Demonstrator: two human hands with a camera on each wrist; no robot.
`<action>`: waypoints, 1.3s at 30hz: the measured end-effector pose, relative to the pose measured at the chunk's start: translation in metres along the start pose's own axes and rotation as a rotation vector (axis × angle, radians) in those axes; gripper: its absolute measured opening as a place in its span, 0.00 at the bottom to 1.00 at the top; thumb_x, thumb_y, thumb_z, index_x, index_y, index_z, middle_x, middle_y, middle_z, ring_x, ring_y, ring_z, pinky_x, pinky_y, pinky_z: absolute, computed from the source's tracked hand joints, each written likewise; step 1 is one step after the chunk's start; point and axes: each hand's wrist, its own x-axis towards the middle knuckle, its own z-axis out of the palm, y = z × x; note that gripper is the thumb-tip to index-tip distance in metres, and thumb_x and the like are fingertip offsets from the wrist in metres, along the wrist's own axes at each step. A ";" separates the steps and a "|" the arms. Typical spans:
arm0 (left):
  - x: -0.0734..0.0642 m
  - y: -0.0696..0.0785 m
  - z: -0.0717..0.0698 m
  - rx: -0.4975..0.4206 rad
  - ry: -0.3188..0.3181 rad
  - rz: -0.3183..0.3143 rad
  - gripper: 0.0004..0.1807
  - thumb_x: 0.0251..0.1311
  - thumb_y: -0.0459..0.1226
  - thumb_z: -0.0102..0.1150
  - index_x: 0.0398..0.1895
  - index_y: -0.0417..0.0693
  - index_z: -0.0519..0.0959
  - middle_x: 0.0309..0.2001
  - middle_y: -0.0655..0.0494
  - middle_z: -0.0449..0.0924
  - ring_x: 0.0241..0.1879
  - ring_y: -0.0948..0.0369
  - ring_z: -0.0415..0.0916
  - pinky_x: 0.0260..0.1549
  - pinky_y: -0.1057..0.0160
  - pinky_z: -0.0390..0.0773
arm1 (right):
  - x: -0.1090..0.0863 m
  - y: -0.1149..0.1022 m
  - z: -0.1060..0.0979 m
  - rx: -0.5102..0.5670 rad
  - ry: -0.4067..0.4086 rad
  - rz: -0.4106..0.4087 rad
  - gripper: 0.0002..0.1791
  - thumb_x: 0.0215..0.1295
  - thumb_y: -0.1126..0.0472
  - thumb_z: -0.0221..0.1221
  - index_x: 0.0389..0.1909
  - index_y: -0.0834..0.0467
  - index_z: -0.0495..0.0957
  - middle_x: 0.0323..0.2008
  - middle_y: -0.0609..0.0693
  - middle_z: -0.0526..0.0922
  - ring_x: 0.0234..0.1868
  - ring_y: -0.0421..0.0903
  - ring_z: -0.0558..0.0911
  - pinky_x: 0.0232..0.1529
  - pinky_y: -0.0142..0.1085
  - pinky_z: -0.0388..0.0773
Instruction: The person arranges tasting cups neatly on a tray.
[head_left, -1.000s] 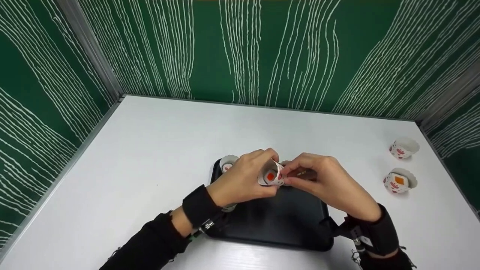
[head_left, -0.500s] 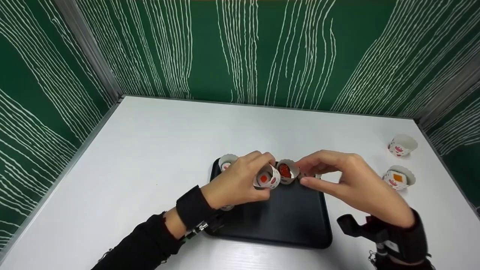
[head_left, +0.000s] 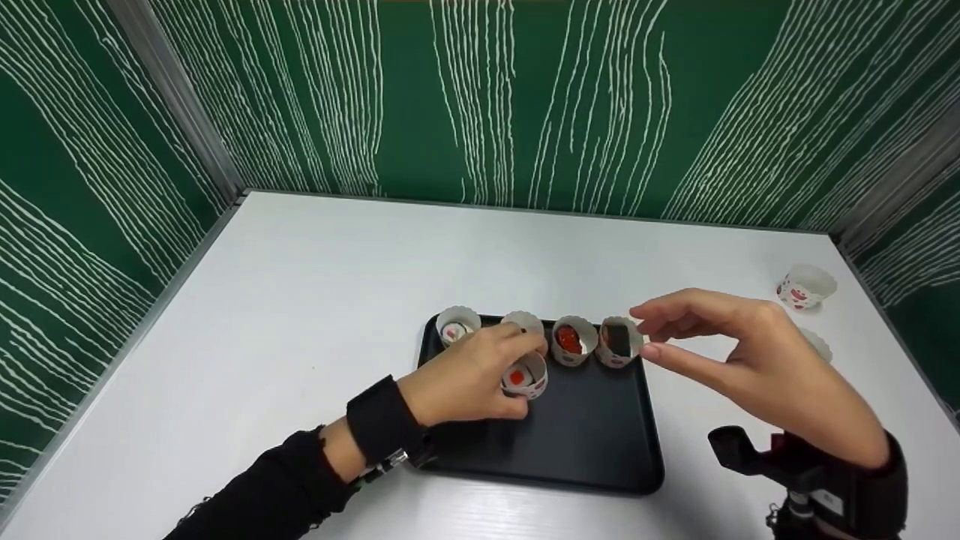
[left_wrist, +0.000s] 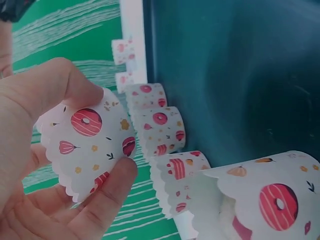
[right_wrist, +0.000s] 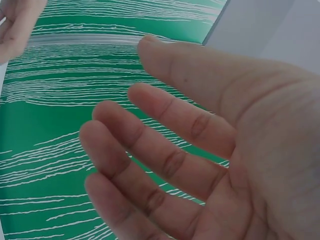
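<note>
My left hand (head_left: 469,375) grips a patterned paper baking cup (left_wrist: 95,142) by its side, over the left part of the black tray (head_left: 562,450). Inside that cup lies a white sushi-like roll (head_left: 517,376) with an orange-red centre. Behind it, similar cups line the tray's back edge; one cup (head_left: 564,360) bears a red-topped piece, and the rightmost cup (head_left: 616,361) a dark-wrapped one. My right hand (head_left: 739,349) is right of that last cup, fingers loosely bent and thumb apart, holding nothing; its bare palm fills much of the right wrist view.
On the table at far right stands a paper cup (head_left: 806,289), with another cup (head_left: 817,343) partly hidden behind my right hand. A large cup (left_wrist: 275,200) shows close up in the left wrist view. Green walls (head_left: 409,97) with white lines border the white table (head_left: 300,300).
My right hand has let go of the held cup's rim and moved right. My left hand has carried that cup slightly left and nearer, uncovering the red-topped and dark-wrapped pieces.
</note>
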 end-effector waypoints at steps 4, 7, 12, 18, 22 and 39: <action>0.000 -0.002 0.002 0.011 -0.041 -0.006 0.32 0.52 0.36 0.79 0.63 0.47 0.79 0.50 0.50 0.83 0.42 0.63 0.79 0.37 0.73 0.75 | 0.000 -0.001 -0.002 -0.020 -0.003 0.015 0.20 0.66 0.65 0.73 0.54 0.40 0.88 0.48 0.37 0.91 0.45 0.32 0.89 0.42 0.22 0.82; 0.000 -0.004 0.004 0.018 -0.058 0.005 0.32 0.51 0.36 0.80 0.62 0.47 0.80 0.50 0.51 0.84 0.43 0.62 0.79 0.38 0.73 0.76 | -0.001 -0.001 -0.003 -0.041 -0.006 0.022 0.21 0.66 0.65 0.73 0.54 0.39 0.88 0.47 0.36 0.91 0.45 0.32 0.89 0.44 0.21 0.82; 0.002 -0.006 0.009 0.053 -0.071 0.014 0.30 0.49 0.36 0.81 0.58 0.48 0.81 0.48 0.53 0.84 0.42 0.62 0.79 0.39 0.70 0.76 | -0.004 -0.002 -0.006 -0.059 0.011 0.028 0.22 0.65 0.64 0.74 0.55 0.39 0.87 0.48 0.36 0.90 0.45 0.31 0.88 0.37 0.22 0.81; 0.005 -0.008 0.015 0.067 -0.121 -0.011 0.29 0.48 0.34 0.81 0.56 0.47 0.81 0.50 0.54 0.84 0.41 0.63 0.80 0.37 0.71 0.77 | -0.007 -0.001 -0.008 -0.064 0.025 0.043 0.22 0.65 0.65 0.74 0.56 0.39 0.87 0.48 0.36 0.90 0.46 0.28 0.87 0.28 0.26 0.78; 0.007 -0.009 0.019 0.094 -0.149 -0.027 0.29 0.48 0.35 0.81 0.56 0.48 0.81 0.51 0.53 0.84 0.44 0.61 0.82 0.41 0.68 0.81 | -0.007 -0.001 -0.008 -0.071 0.019 0.056 0.22 0.66 0.63 0.74 0.56 0.38 0.87 0.48 0.37 0.91 0.46 0.28 0.87 0.27 0.26 0.77; 0.016 -0.012 0.032 0.166 -0.236 -0.054 0.26 0.47 0.34 0.82 0.52 0.51 0.83 0.44 0.56 0.87 0.42 0.62 0.82 0.43 0.66 0.83 | -0.007 0.002 -0.010 -0.088 -0.005 0.097 0.19 0.69 0.58 0.73 0.57 0.36 0.86 0.49 0.37 0.90 0.46 0.28 0.86 0.30 0.26 0.79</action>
